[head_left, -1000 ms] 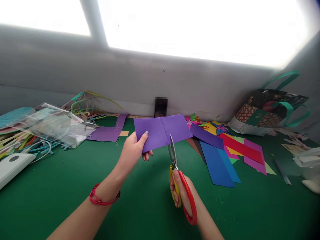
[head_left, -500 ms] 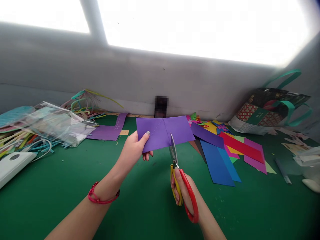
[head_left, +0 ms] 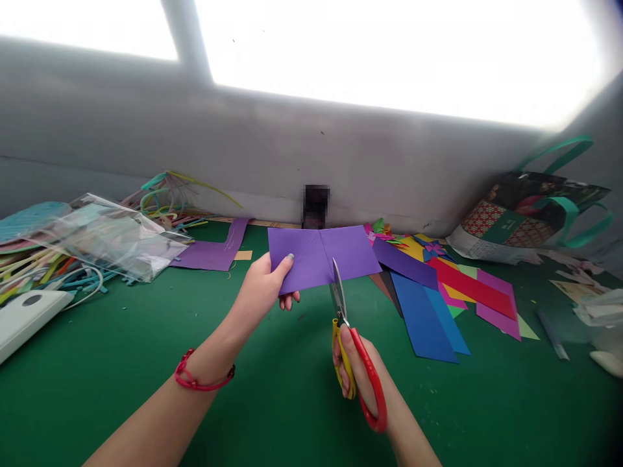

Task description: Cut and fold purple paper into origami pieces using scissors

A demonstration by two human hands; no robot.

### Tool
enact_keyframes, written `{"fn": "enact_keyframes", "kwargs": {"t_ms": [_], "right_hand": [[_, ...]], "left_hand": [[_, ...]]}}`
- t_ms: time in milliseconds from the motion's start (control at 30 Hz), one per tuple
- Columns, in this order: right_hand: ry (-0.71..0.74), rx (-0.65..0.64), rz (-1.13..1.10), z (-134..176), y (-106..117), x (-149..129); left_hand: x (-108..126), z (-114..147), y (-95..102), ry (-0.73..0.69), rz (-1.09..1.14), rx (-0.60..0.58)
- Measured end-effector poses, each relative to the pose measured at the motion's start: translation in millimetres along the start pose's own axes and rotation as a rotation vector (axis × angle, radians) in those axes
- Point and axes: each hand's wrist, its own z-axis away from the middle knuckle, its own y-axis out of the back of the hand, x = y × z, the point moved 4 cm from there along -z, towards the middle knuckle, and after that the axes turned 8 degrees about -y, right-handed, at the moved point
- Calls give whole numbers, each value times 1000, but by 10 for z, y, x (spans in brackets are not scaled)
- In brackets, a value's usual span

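Between the thumb and fingers of my left hand (head_left: 263, 285) is a purple sheet of paper (head_left: 311, 253), pinched at its lower left. Thin crease or line marks run over the sheet from its top middle. My right hand (head_left: 365, 363) grips scissors (head_left: 339, 298) with one red and one yellow handle. Their narrow blades point up and reach the sheet's lower edge, right of its middle, one blade showing in front of the paper. The fingers inside the yellow loop are partly hidden.
Coloured paper sheets (head_left: 423, 324) and folded paper pieces (head_left: 431, 250) lie to the right on the green table (head_left: 272, 415). A patterned bag (head_left: 516, 224) stands at the back right. At left are a clear plastic bag (head_left: 150, 256), pipe cleaners (head_left: 87, 279) and a white device (head_left: 34, 318).
The view has shifted slightly. Both hands, the purple paper and the scissors hold nearly the same position relative to each other.
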Motion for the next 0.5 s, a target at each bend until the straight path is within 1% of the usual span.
{"fn": "enact_keyframes", "kwargs": {"t_ms": [200,267,400,500], "right_hand": [[-19,-5,1,-3,-13,-11],[-24,11,-5,-1,-15,-17],[-2,31,-16,9,-14,-28],[5,15,-19,7,-9,-16]], "left_hand": [[7,-4,1,-2,4,-4],[3,-6,4,-1,6,-3],[-2,-9,3,9,7,-10],[-3,-8,3,4,2,-14]]}}
